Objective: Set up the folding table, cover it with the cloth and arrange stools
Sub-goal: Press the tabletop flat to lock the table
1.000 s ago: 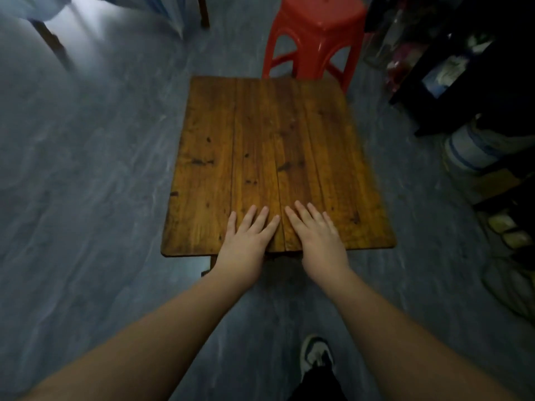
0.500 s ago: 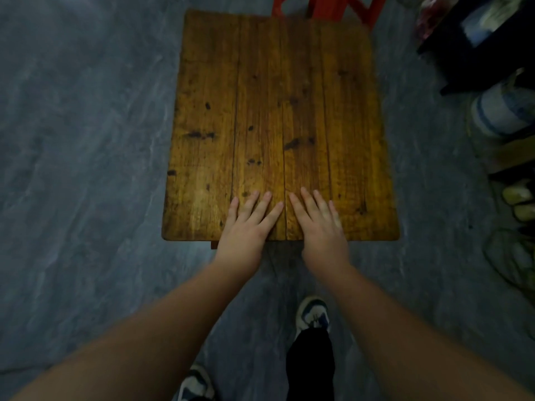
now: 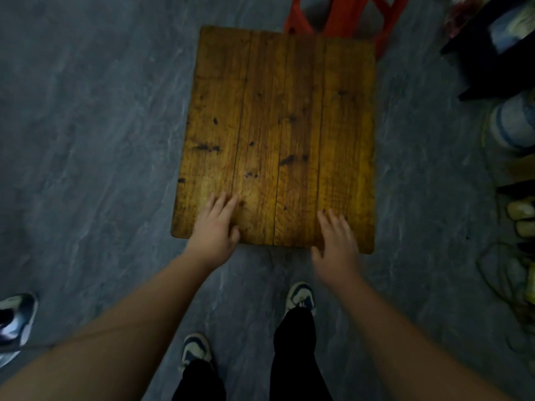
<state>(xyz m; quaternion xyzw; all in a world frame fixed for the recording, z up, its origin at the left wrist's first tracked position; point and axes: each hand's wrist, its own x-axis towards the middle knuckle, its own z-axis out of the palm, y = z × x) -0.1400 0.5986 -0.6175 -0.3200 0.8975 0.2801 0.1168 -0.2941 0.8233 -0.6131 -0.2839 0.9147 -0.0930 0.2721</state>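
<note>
Both hands flat, fingers straight, gripping nothing: left hand [image 3: 215, 227], right hand [image 3: 337, 241] on table [image 3: 289, 111] near edge.

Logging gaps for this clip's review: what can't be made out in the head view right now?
- Table legs: hidden under the wooden tabletop, so whether they are locked open is unknown.
- Red stool: seat cut off by the top edge.
- Right hand: motion-blurred; contact with the tabletop is unclear.
- Clutter on the right: too dark and cropped to identify.
- Tablecloth: not in view.
</note>
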